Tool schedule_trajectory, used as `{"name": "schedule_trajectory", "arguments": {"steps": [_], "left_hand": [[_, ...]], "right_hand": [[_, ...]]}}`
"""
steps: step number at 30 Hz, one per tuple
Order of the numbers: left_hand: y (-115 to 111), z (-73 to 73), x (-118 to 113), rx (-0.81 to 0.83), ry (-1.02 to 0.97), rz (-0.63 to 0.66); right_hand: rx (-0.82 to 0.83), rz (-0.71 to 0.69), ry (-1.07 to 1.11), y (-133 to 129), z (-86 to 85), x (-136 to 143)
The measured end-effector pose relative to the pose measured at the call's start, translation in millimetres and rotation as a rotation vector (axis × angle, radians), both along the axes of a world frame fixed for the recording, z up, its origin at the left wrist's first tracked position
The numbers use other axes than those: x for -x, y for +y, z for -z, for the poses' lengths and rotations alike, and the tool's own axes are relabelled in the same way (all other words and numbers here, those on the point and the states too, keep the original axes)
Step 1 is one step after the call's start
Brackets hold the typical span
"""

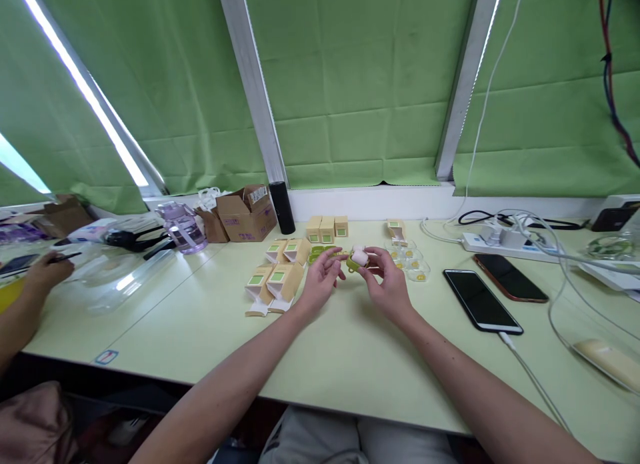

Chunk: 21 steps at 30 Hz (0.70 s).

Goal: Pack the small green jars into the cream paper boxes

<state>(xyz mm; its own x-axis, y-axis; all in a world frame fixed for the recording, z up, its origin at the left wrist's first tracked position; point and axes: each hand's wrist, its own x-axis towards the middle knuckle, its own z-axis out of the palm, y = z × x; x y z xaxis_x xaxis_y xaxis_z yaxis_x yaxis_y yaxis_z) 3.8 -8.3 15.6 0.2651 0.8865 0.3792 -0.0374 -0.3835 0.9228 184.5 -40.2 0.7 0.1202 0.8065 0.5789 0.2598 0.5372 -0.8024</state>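
In front of me, my right hand (389,283) pinches a small green case with a loop (353,265). A rounded white piece (359,255) sits at its top. My left hand (320,281) is just left of it, fingers stretched towards the case and apart; whether a fingertip touches it I cannot tell. Behind my left hand lie more green pieces (316,252), partly hidden. Several small open cartons with green labels (284,281) stand left of my left hand. Beyond my right hand is a clear tray with rounded cups (419,267) holding yellow-centred pieces.
More small cartons (327,229) stand at the back, another (396,229) behind the tray. To the right lie two phones (483,300) (510,277), a power strip (515,245), cables and a mouse (609,363). Leftward are a cardboard box (247,217), a bottle (183,227) and another person's hand (50,271).
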Motion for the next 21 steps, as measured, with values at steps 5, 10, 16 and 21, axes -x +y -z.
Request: {"name": "schedule_trajectory", "arguments": {"steps": [5, 10, 16, 21], "left_hand": [[2, 5.0, 1, -0.213, 0.142, -0.095], [1, 9.8, 3, -0.503, 0.345, -0.167], [1, 12.0, 3, -0.701, 0.473, -0.205], [0, 11.1, 2, -0.768, 0.544, -0.223]], "right_hand": [[0.111, -0.075, 0.239, 3, -3.3, 0], [0.193, -0.148, 0.413, 5, -6.8, 0], [0.307, -0.202, 0.544, 6, -10.6, -4], [0.404, -0.271, 0.609, 7, -12.3, -7]]}}
